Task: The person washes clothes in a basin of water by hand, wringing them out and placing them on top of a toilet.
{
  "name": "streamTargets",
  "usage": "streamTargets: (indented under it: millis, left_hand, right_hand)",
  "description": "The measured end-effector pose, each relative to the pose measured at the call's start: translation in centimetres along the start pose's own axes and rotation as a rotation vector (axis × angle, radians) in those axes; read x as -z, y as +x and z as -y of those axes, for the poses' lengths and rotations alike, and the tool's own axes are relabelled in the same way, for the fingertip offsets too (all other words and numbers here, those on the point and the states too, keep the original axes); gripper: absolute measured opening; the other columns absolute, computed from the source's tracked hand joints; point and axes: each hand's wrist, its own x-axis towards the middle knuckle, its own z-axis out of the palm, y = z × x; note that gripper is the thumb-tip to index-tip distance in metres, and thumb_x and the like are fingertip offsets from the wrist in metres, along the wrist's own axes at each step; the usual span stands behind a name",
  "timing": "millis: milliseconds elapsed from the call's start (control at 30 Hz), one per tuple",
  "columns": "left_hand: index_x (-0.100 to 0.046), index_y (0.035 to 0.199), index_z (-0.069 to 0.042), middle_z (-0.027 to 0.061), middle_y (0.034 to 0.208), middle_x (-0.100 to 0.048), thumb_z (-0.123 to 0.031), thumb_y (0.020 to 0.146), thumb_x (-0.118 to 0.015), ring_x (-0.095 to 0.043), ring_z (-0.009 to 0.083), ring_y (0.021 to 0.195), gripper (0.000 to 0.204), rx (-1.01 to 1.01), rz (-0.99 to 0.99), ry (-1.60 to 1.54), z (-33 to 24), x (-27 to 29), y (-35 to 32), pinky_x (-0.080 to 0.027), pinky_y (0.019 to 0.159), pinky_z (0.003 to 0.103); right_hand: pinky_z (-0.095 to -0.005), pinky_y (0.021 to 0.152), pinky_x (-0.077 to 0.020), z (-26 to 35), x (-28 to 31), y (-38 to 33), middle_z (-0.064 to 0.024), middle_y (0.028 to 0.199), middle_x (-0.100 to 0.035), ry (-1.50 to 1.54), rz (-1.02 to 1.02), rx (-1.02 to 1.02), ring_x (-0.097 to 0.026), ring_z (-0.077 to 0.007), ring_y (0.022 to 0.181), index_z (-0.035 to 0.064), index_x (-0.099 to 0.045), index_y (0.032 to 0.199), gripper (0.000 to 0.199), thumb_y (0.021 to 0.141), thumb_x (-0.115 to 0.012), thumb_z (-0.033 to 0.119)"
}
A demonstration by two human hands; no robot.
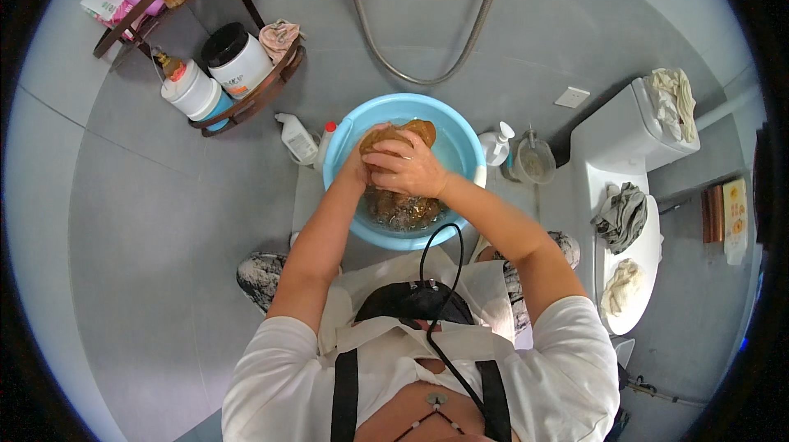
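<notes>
Over a round light-blue basin (477,146) of water, my two hands are close together. Between them is a bunched, wet brown cloth (422,130), part of which stands out beyond the fingers. My right hand (413,169), with a ring on it, is closed over the cloth from the right and near side. On the other side my left hand (362,161) grips it, its fingers partly hidden by the cloth and the right hand. More brown material lies in the rippled water below my wrists; whether it is the same piece I cannot tell.
White bottles (297,139) stand left of the basin, a white pump bottle (496,144) and a clear tub (534,160) right of it. Clothes lie on the closed toilet (641,265). A corner shelf (271,84) holds containers. A metal hose (374,43) hangs behind.
</notes>
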Motion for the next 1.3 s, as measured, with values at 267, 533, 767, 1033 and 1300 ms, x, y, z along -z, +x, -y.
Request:
streamTargets:
  millis: [267,533,767,1033,1300]
  left_hand:
    - [-0.055,0.1,-0.009,0.006,0.095,-0.057,-0.025,0.09,-0.04,-0.058,0.0164,0.086,0.024,-0.272,-0.49,0.234,1.8,-1.8,0.7,-0.05,0.071,0.031]
    - [-0.04,0.128,-0.006,0.0122,0.13,-0.04,-0.051,0.087,-0.038,-0.038,0.0263,0.12,0.06,-0.228,-0.644,0.619,1.5,1.3,0.3,-0.029,0.098,0.039]
    - [-0.02,0.138,-0.006,0.0182,0.14,-0.023,-0.055,0.072,-0.06,-0.018,0.0313,0.132,0.091,-0.044,-0.582,1.272,3.5,5.5,-1.1,-0.015,0.106,0.044]
    - [-0.035,0.13,-0.003,0.0184,0.132,-0.036,-0.03,0.062,-0.072,-0.024,0.0305,0.129,0.082,-0.248,-0.715,1.749,8.8,4.9,0.8,-0.02,0.103,0.046]
    - [-0.053,0.11,0.001,0.014,0.091,-0.061,-0.006,0.066,-0.054,-0.057,0.0215,0.089,0.045,-0.165,-0.581,1.095,3.4,1.2,-2.0,-0.043,0.081,0.032]
  right_hand:
    - [-0.0363,0.068,-0.0456,-1.8,0.1,0.8,-0.0033,0.095,-0.053,0.138,-0.053,-0.322,-0.052,-0.0242,0.088,0.0129,-0.055,0.081,0.024,0.066,-0.068,0.026]
    - [-0.0371,0.072,-0.0438,-3.8,-0.6,-4.7,-0.0143,0.087,-0.056,0.259,-0.309,-1.22,-0.055,-0.0313,0.081,0.0034,-0.054,0.089,0.027,0.079,-0.06,0.028]
    - [-0.0301,0.069,-0.0429,-4.3,-2.0,-9.2,-0.0085,0.081,-0.057,0.69,-0.691,-1.551,-0.053,-0.0168,0.074,0.0004,-0.054,0.089,0.027,0.085,-0.056,0.027]
    - [-0.0386,0.088,-0.0428,-3.1,0.3,-6.9,-0.0125,0.109,-0.056,1.765,-1.096,-1.582,-0.054,-0.0265,0.099,0.0001,-0.052,0.108,0.04,0.089,-0.047,0.035]
    - [-0.0332,0.08,-0.0446,-3.2,1.8,-8.0,-0.0072,0.089,-0.059,1.354,-0.934,-1.632,-0.055,-0.0196,0.087,0.0049,-0.055,0.091,0.019,0.086,-0.052,0.023]
